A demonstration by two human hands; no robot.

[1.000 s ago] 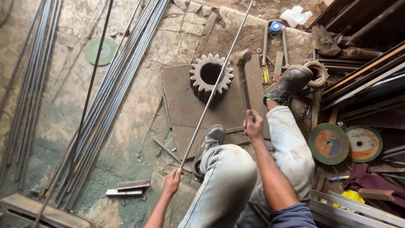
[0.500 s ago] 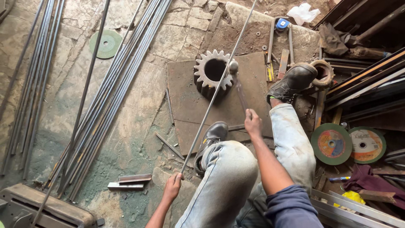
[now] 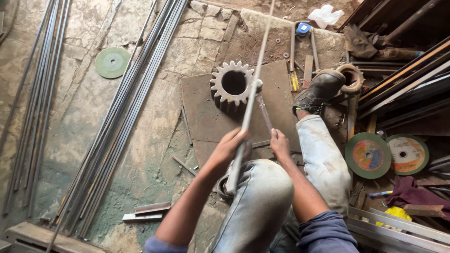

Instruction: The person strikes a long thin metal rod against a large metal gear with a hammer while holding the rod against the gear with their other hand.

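Note:
I sit over a rusty steel plate (image 3: 201, 117) that carries a large toothed gear (image 3: 233, 83). My left hand (image 3: 229, 146) grips a long thin steel rod (image 3: 255, 75). The rod runs from the top edge, past the gear's right side, down to my knee. My right hand (image 3: 280, 143) is closed on the handle of a hammer (image 3: 264, 112). Its head lies by the gear's right rim, close to the rod. My jeans-clad legs and a dark boot (image 3: 321, 89) flank the plate.
A bundle of long steel rods (image 3: 126, 117) lies diagonally at the left, with more bars at the far left. A green disc (image 3: 111, 62) lies on the stone floor. Two cutting discs (image 3: 368, 154) rest at the right among bars. Short metal offcuts (image 3: 145, 212) lie at the lower left.
My left hand has slid up the rod from beside my knee to just below the gear. The hammer head has come down from above the gear to its right rim.

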